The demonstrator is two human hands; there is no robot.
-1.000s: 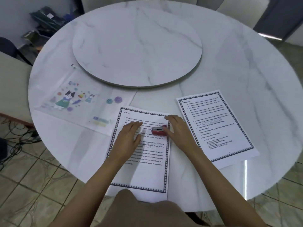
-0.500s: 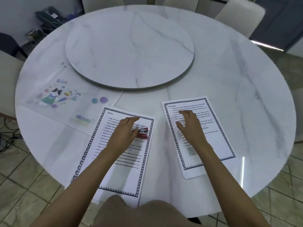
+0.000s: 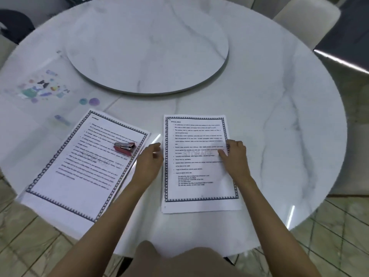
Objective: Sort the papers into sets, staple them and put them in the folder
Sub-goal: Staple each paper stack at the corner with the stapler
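At centre frame, the loose-fingered left hand [image 3: 149, 160] and right hand [image 3: 236, 159] touching the paper set [image 3: 197, 186] should square edges before stapling.

Left forearm [image 3: 103, 226] and right forearm [image 3: 275, 216] are seen uncovered, from just behind the fingers back to the bottom edge. Left hand [image 3: 149, 162] and right hand [image 3: 236, 158] are bare as well. Nails are too blurred to be judged. A small dark spot [image 3: 228, 145] is noted on the right hand, at its edge beside the fingers; mark or something worn, cannot be told. One garment [image 3: 179, 260] is seen well behind the fingers, between the two forearms: plain tan-brown cloth, smooth, rounded at its upper edge.
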